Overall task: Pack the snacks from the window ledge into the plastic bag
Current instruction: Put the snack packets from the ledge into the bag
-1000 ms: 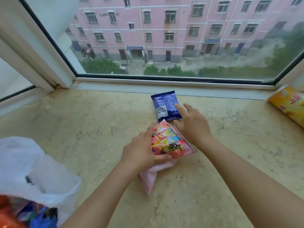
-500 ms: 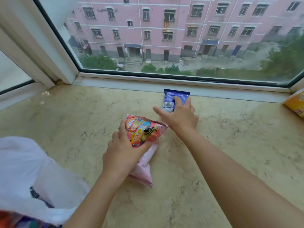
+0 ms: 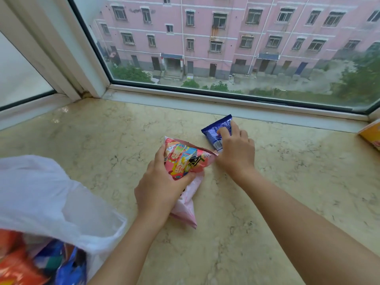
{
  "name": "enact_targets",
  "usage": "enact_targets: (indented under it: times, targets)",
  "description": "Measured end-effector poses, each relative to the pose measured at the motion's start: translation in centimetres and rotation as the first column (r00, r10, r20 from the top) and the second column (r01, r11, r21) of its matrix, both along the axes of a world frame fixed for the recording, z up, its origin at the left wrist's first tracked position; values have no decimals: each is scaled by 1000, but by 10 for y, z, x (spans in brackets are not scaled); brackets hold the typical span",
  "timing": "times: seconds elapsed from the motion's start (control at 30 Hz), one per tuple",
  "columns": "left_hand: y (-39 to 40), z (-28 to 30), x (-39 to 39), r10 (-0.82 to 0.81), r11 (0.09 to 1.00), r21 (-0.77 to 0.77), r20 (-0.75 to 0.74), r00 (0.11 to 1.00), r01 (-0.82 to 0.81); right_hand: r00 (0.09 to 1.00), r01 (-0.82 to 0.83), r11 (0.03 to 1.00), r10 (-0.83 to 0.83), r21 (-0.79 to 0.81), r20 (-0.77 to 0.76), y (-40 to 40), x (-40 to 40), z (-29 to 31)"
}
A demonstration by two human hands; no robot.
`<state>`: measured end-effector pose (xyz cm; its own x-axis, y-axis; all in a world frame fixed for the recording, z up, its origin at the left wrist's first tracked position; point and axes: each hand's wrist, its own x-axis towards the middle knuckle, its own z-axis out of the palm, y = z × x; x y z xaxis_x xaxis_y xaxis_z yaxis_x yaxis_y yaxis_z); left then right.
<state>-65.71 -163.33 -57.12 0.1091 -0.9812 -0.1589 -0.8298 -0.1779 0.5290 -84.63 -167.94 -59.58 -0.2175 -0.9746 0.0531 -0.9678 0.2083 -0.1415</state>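
My left hand (image 3: 159,187) grips a pink snack packet (image 3: 186,161) with bright cartoon print, lifted and tilted above the marble window ledge (image 3: 102,145). Just to its right, my right hand (image 3: 236,150) holds a small blue snack packet (image 3: 216,130) near the window frame, fingers curled over its right side. The white plastic bag (image 3: 47,204) lies open at the lower left, with several colourful snack packets (image 3: 37,262) showing inside its mouth.
A yellow and orange snack box (image 3: 372,133) sits at the far right edge of the ledge. The white window frame (image 3: 226,103) runs along the back, and a second frame closes the left side.
My left hand has lifted the pink packet and drawn it left. My right hand left the pink packet, reached onto the blue packet and closed on it, turning it.
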Motion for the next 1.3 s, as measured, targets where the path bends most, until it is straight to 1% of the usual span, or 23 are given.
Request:
enact_targets:
  times: [0.1,0.27,0.4,0.57,0.77,0.97,1.03,1.17,1.23,1.3]
  targets:
    - [16,6,0,24,997,-75,-31,999,-26,994,-98,995,97,-23,-55,26,-1,1]
    - [46,17,1,28,996,-87,-55,998,-33,981,-191,980,188,-56,-47,84,-2,16]
    - [80,32,9,49,996,-66,-102,994,-55,981,-194,978,194,-73,-11,134,0,32]
    - [134,60,31,53,995,-75,-111,992,-61,978,-183,976,192,-115,80,189,11,51]
    - [201,83,81,58,994,-97,57,997,-53,952,-201,965,233,-170,200,233,48,69]
    - [251,90,135,48,988,-151,161,986,-24,900,-283,938,332,-202,280,265,110,74]
    - [262,93,151,55,980,-196,205,977,-14,885,-306,928,360,-215,294,272,130,77]
    - [266,106,188,103,940,-342,278,955,-1,872,-316,924,372,-215,316,280,164,87]
    - [260,114,206,118,947,-321,291,949,-19,873,-308,925,368,-223,320,280,179,93]
    - [248,118,222,97,967,-254,308,946,-16,879,-298,926,362,-233,310,276,193,96]
